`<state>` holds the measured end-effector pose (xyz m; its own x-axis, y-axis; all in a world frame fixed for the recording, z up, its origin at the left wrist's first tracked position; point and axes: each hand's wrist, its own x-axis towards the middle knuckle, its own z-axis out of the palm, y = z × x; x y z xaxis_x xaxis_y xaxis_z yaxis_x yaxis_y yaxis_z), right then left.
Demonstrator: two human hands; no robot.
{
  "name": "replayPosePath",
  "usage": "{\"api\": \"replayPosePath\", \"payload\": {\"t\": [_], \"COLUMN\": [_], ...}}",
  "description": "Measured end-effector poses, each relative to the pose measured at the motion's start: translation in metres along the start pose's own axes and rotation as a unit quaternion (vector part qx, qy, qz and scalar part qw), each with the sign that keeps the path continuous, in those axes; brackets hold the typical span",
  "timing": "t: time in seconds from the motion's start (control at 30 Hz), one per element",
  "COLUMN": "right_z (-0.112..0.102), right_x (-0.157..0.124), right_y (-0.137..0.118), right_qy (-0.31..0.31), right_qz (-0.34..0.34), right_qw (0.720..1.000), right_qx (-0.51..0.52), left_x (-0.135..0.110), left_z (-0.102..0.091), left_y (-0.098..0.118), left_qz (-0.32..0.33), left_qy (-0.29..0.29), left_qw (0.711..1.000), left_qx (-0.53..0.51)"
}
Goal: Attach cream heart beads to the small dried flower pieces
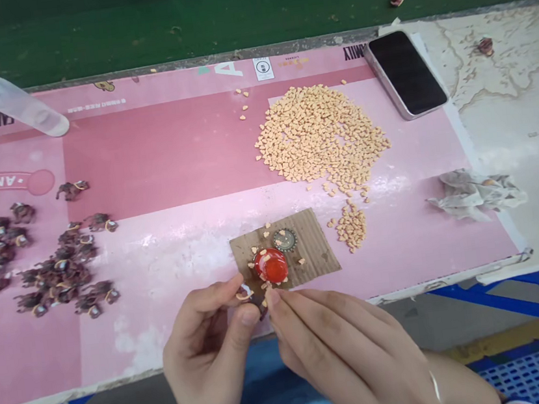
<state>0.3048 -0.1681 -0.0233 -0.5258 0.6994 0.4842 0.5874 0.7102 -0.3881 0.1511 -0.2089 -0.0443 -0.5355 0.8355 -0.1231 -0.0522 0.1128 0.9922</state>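
My left hand (208,340) and my right hand (336,344) meet at the near edge of the pink table mat (160,156). Their fingertips pinch together on a small dark piece with a pale ring (247,294). Just beyond the fingertips lies a brown cardboard square (313,236) carrying a red cap (271,264), a dark bottle cap (284,239) and a few scattered pale bits. A big heap of small cream heart-shaped pieces (320,133) is spread farther back, with a smaller cluster (352,226) beside the cardboard.
Several small dark brown figures (56,267) lie in a group at the left. A clear plastic bottle (6,97) rests at the far left. A black phone (406,74) sits at the back right, a crumpled rag (475,193) at the right. Blue frame (532,301) below.
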Motion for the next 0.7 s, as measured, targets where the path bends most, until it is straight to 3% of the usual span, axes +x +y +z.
{"api": "replayPosePath", "payload": {"t": [0.1,0.2,0.3,0.4,0.53,0.6,0.7], "right_z": [0.000,-0.006,-0.013,-0.014,-0.008,-0.005,-0.006], "right_x": [0.005,0.000,-0.014,-0.025,-0.027,-0.025,-0.025], "right_y": [0.027,0.063,0.091,0.106,0.109,0.106,0.101], "right_qy": [-0.009,-0.015,-0.094,-0.162,-0.179,-0.184,-0.190], "right_qz": [-0.048,0.018,0.058,0.044,0.038,0.037,0.041], "right_qw": [0.995,0.998,0.993,0.986,0.983,0.982,0.981], "right_qx": [0.090,0.051,-0.029,-0.021,-0.010,-0.009,-0.003], "left_x": [0.023,0.074,0.145,0.223,0.321,0.355,0.378], "left_z": [-0.011,-0.024,-0.019,0.010,0.065,0.089,0.111], "left_y": [0.009,0.026,0.046,0.060,0.058,0.052,0.045], "left_qz": [0.037,0.106,0.138,0.133,0.109,0.100,0.088], "left_qy": [-0.040,-0.105,-0.043,0.005,0.053,0.062,0.087], "left_qw": [0.996,0.975,0.954,0.924,0.902,0.896,0.885], "left_qx": [0.068,0.164,0.264,0.357,0.415,0.429,0.449]}}
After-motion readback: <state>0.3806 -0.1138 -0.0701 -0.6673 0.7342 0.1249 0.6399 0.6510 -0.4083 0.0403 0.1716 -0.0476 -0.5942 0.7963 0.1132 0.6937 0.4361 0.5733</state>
